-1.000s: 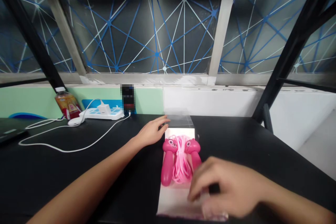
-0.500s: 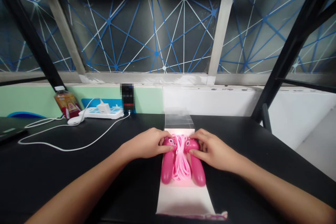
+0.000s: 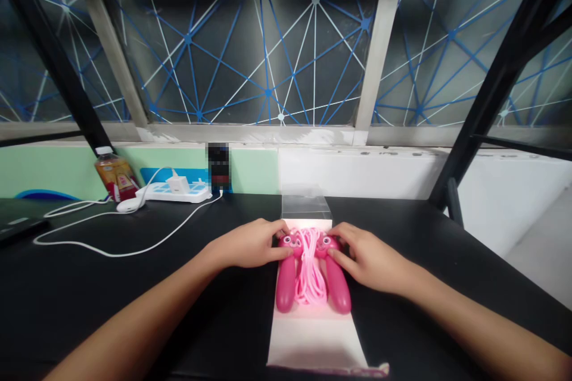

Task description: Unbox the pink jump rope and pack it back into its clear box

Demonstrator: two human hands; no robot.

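Note:
A pink jump rope lies on a white card (image 3: 316, 339), its light pink cord (image 3: 311, 277) bundled between two darker pink handles. At the top of the left handle (image 3: 286, 289), my left hand (image 3: 254, 244) pinches the animal-face end between thumb and fingers. My right hand (image 3: 369, 257) grips the matching end of the right handle (image 3: 339, 290) in the same way. Both handles point toward me, slightly spread at the bottom. Clear plastic (image 3: 306, 207) sticks out beyond the card's far end. Some fingertips are hidden behind the handle tops.
On the black table (image 3: 214, 321), a white power strip (image 3: 192, 193) with a charger (image 3: 177, 184) stands back left, beside a drink bottle (image 3: 117, 174). A white cable (image 3: 147, 250) loops left of my left arm. A pixelated dark object (image 3: 218, 166) stands by the wall.
My thumbs and fingers have shifted slightly outward on the handle tops, and more of both animal faces shows. The card and rope have barely moved.

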